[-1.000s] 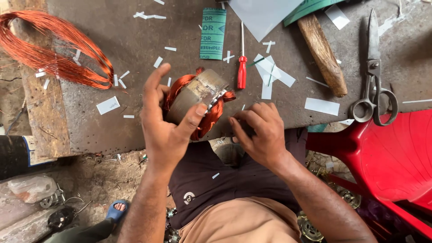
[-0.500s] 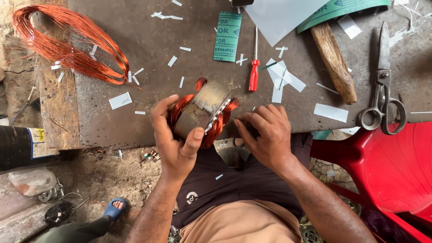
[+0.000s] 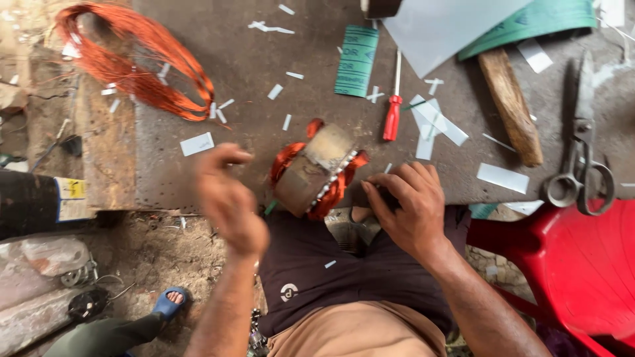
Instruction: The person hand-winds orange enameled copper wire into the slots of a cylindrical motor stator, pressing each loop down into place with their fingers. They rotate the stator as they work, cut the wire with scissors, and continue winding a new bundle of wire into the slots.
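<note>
Left hand open, off the stator; right hand steadies it

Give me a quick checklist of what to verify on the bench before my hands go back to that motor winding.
1. Stator resting at the bench edge: ok, though overhang cannot tell.
2. Left hand off the stator: ok, it is blurred and beside it, grip open.
3. Right hand steadying the stator: cannot tell, its fingertips lie beside the stator at the bench edge.
4. Screwdriver within reach: ok.
5. Scissors away from the hands: ok.
6. Wire coil apart from the stator: ok.
</note>
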